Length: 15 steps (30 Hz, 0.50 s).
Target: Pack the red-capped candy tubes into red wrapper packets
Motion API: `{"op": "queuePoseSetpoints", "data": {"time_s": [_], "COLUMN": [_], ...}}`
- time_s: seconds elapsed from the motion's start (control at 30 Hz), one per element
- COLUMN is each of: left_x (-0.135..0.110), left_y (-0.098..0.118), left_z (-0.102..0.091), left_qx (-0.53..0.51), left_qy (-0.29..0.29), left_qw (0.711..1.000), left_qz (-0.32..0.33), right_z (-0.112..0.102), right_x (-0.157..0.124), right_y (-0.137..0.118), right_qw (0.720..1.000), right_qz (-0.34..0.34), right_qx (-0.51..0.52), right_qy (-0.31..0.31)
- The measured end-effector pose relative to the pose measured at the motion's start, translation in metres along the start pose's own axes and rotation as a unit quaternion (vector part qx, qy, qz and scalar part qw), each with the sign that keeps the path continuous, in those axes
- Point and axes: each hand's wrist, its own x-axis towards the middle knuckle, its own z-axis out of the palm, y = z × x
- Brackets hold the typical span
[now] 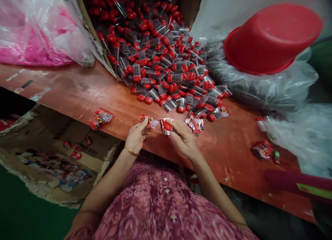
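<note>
Between the thumb and fingers of my left hand (135,139) is a small red printed packet (153,123) with a clear part. My right hand (185,140), slightly blurred, is closed on a red and silver packet (164,125); a red rounded end shows against it, and I cannot tell whether it is inside. The two packets are close together above the table's front edge. Just beyond my hands lies a heap of clear tubes with red caps (166,68), dark dotted contents showing in many. Several flat red packets (197,125) lie right of my right hand.
The heap spills from a tipped cardboard box (90,35) onto the reddish table (218,150). More packets (101,118) lie at left, above a lower open carton (85,120). A red tub (269,39) rests on a filled plastic bag (259,89) at right.
</note>
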Motion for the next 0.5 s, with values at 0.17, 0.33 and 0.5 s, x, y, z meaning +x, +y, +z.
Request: {"op": "queuePoseSetpoints", "data": {"time_s": [0.17, 0.33, 0.5], "left_x": [-0.003, -0.005, -0.005], "left_y": [-0.005, -0.006, -0.005], "left_z": [0.007, 0.009, 0.011], "left_qx": [0.056, 0.090, 0.112], "left_qy": [-0.038, -0.039, -0.041], "left_qw": [0.998, 0.995, 0.993], "left_qz": [-0.010, 0.012, 0.023], "right_z": [-0.010, -0.010, -0.006], "right_x": [-0.014, -0.013, -0.015], "right_y": [-0.001, 0.005, 0.009], "right_qw": [0.984, 0.977, 0.979], "right_qz": [-0.110, -0.135, -0.124], "right_qx": [-0.136, -0.165, -0.151], "right_qy": [0.015, 0.016, 0.060]}}
